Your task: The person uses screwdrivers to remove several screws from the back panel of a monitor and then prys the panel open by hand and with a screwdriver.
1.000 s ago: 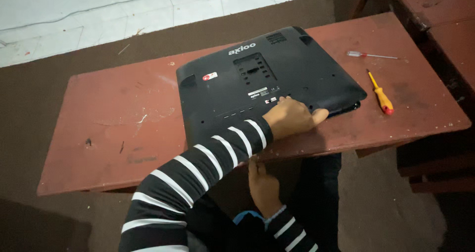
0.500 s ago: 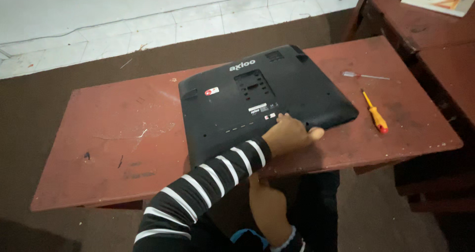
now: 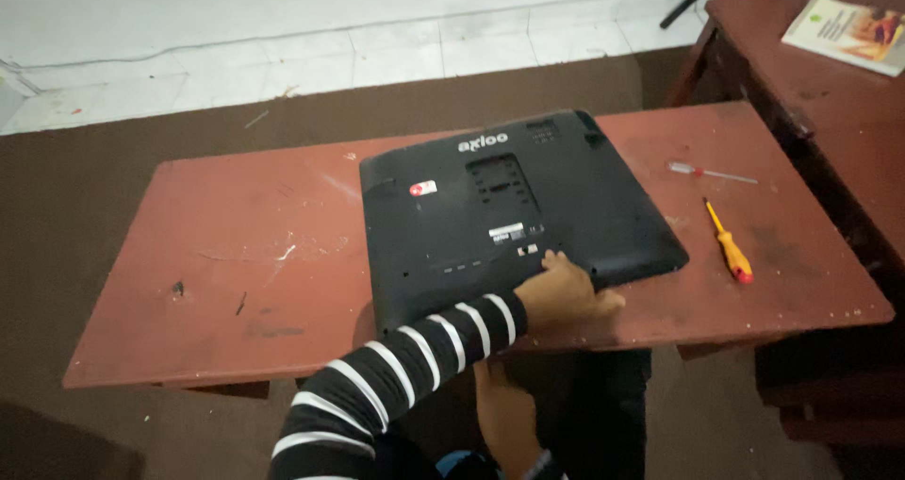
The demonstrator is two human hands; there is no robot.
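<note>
A red-brown wooden table (image 3: 236, 282) is seen from above, with a brown floor around it. A black monitor casing (image 3: 514, 211) lies face down on the table, right of the table's centre. Its long axis runs left to right, slightly skewed, with the right end nearer.

The left hand (image 3: 566, 291), on a striped sleeve, is laid on the near edge of the casing. Its fingers (image 3: 556, 265) rest flat on the black back panel, spread and not clenched; nothing is grasped. The casing extends far and to both sides from these fingers.

The right hand (image 3: 504, 414) is held below the near table edge, apart from the casing; whether it is closed cannot be told. The left hand is the nearer one.

Further right, a yellow-handled screwdriver (image 3: 728, 241) and a small clear-handled screwdriver (image 3: 709, 172) lie on the table, apart from the casing. A book (image 3: 844, 32) lies on a second table (image 3: 820, 103) at far right.
</note>
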